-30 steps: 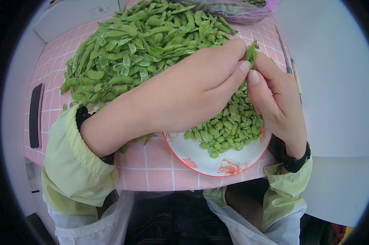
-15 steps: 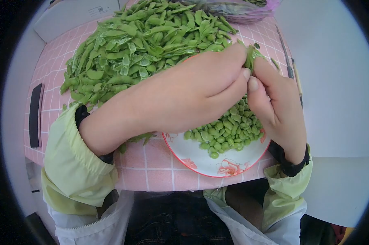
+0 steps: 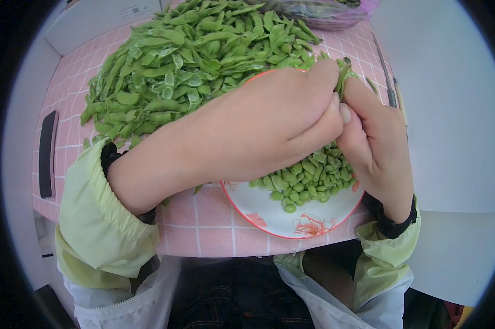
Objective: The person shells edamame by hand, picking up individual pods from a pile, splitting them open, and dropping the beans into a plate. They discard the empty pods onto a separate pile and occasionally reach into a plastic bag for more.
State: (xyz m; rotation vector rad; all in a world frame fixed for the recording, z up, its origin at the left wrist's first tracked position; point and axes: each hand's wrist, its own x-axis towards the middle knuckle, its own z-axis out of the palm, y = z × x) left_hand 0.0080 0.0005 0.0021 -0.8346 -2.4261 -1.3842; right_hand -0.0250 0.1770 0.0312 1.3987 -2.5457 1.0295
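Observation:
Above the plate my left hand (image 3: 291,112) and my right hand (image 3: 376,129) meet, thumbs side by side. Both are closed on a green bean pod (image 3: 343,75), whose upper part pokes out between the fingers; the rest of it is hidden. Below them, a white plate (image 3: 275,223) with a red rim and flower print holds a heap of shelled green beans (image 3: 313,178). My left forearm crosses over the plate's left side and hides part of it. Behind that arm lies a large pile of green pods (image 3: 203,49), some of them split and pale inside.
A purple plastic bag (image 3: 335,15) stands at the back. At the left edge lies a dark phone-like object (image 3: 48,153). A white box (image 3: 102,22) is at the back left, and a thin dark tool (image 3: 387,71) lies along the right edge of the pink checked cloth (image 3: 203,236).
Both hands have shifted slightly, the left one a little to the right, and the thumbs are pressed closer together. The pod has tilted and sits lower between the fingers.

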